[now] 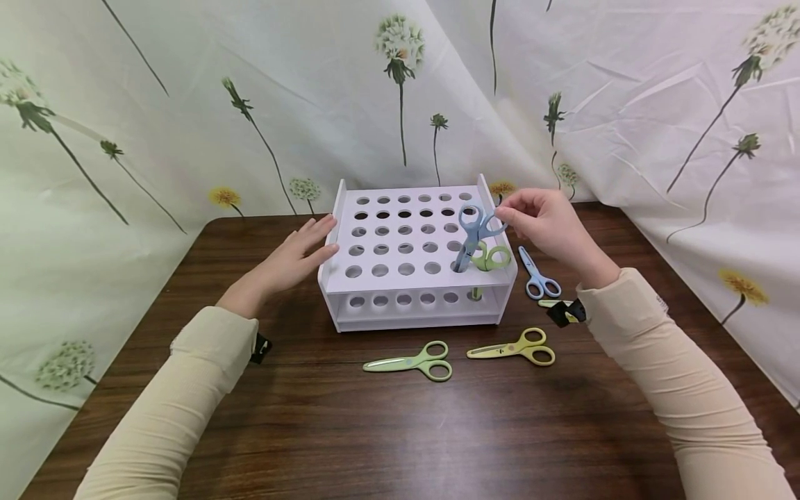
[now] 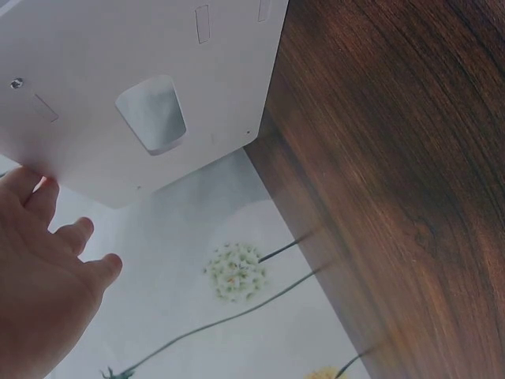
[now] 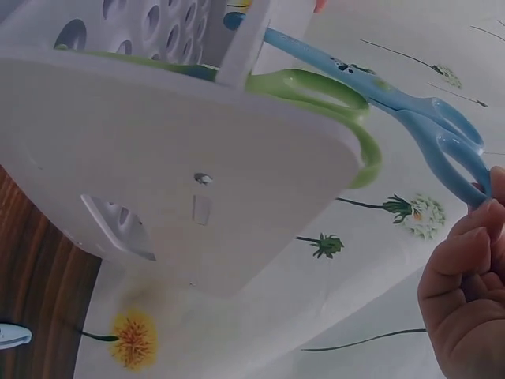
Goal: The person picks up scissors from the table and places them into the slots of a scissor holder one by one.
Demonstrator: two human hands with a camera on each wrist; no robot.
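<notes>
My right hand (image 1: 550, 222) pinches one handle loop of a pair of blue scissors (image 1: 473, 230), held blades down above the white rack (image 1: 400, 322). The blade tips are over a hole in the front row; I cannot tell whether they have entered it. Green scissors (image 3: 369, 162) stand in the front right corner hole, handles up. In the right wrist view, the blue scissors (image 3: 387, 96) pass above those green handles. At the rack's left side panel, my left hand (image 1: 290, 258) lies with fingers extended; its fingertips touch the upper edge in the left wrist view.
Green scissors (image 1: 412, 362) and yellow scissors (image 1: 509, 348) lie in front of the rack. Right of it are more blue scissors (image 1: 531, 267) and a partly hidden light green pair (image 1: 548, 303). A flower-printed cloth (image 1: 350, 90) hangs behind the dark wooden table (image 1: 300, 430).
</notes>
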